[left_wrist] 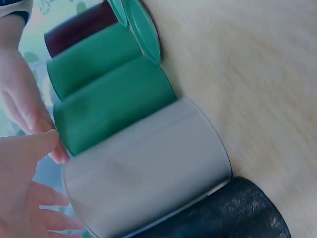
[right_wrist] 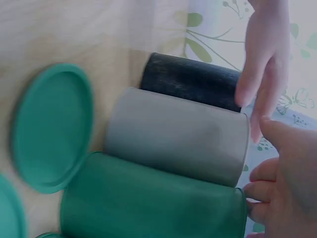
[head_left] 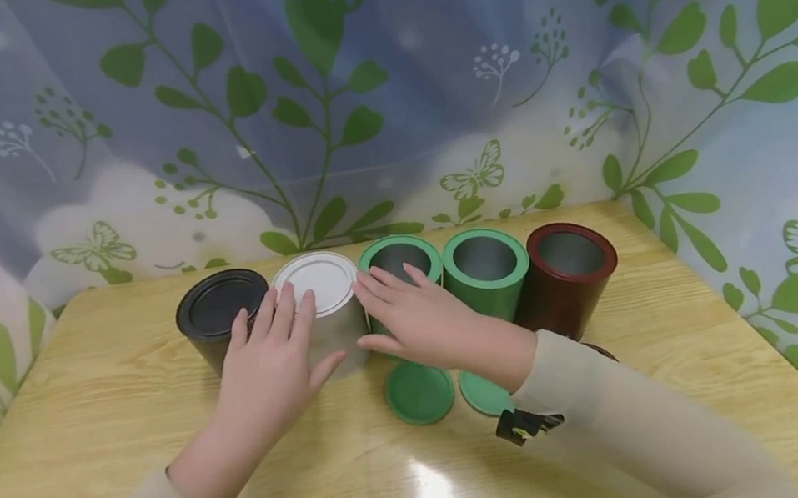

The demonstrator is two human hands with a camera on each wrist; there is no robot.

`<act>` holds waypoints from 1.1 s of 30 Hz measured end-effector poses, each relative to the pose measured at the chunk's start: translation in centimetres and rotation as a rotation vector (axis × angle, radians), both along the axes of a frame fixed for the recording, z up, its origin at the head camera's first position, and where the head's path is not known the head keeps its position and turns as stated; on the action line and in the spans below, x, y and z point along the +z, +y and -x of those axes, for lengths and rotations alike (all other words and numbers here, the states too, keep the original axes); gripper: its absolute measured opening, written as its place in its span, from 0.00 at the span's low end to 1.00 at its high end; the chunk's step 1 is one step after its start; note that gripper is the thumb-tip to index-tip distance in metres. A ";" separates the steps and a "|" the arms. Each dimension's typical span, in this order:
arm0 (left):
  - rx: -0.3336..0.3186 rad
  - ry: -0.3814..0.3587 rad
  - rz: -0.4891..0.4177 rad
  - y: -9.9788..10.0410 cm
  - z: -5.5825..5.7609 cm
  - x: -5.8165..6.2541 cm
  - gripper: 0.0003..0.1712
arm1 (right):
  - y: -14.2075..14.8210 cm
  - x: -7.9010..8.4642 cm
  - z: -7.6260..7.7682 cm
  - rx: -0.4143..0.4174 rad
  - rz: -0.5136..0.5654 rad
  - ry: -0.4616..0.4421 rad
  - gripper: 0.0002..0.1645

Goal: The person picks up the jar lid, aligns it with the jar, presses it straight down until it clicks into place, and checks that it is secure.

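Note:
My left hand (head_left: 263, 368) has its fingers extended, tips over the near left part of the white lid (head_left: 320, 280) that covers the grey can (left_wrist: 148, 168). To its left stands the black can (head_left: 221, 306), its lid also on. My right hand (head_left: 423, 317) reaches across the first green can (head_left: 411, 256), fingers straight, tips beside the right rim of the white lid. That green can has no lid and shows a dark inside. In the right wrist view, the right fingers (right_wrist: 260, 191) lie at the tops of the grey and green cans. Neither hand grips anything.
A second open green can (head_left: 487, 262) and an open dark red can (head_left: 570, 260) continue the row rightward. Two green lids (head_left: 420, 393) lie in front on the wooden table (head_left: 325, 494). A dark lid edge (head_left: 600, 351) peeks out behind the right sleeve. A leaf-patterned curtain (head_left: 426, 111) hangs behind.

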State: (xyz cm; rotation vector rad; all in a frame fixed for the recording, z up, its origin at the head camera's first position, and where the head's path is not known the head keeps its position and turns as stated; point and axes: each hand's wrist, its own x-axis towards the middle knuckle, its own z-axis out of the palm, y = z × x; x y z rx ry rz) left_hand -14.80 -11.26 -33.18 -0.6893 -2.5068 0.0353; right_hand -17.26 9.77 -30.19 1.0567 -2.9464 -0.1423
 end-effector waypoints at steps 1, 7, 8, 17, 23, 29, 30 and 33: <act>-0.008 -0.001 0.004 0.0 -0.3 0.0 0.45 | 0.3 -0.1 -0.3 0.010 0.003 0.001 0.43; -0.042 -0.017 0.020 0.2 -2.1 -0.2 0.46 | 2.2 -1.0 -1.9 0.087 0.030 0.024 0.43; -0.044 -0.023 0.022 0.3 -2.4 -0.3 0.46 | 2.5 -1.1 -2.1 0.097 0.034 0.028 0.43; -0.111 -0.052 0.056 1.1 -3.8 -1.2 0.44 | 4.5 -1.9 -3.6 0.128 0.001 0.011 0.45; -0.166 -0.069 0.080 1.9 -3.8 -2.9 0.43 | 5.5 -3.3 -4.0 0.124 -0.013 -0.024 0.45; -0.188 -0.149 0.127 3.1 -3.4 -5.3 0.42 | 6.3 -5.4 -4.0 0.107 -0.034 -0.083 0.44; -0.186 -0.176 0.133 3.3 -3.4 -5.6 0.42 | 6.4 -5.8 -4.0 0.106 -0.036 -0.089 0.44; -0.180 -0.251 0.154 3.9 -3.2 -6.4 0.41 | 6.6 -6.8 -4.0 0.111 -0.038 -0.102 0.43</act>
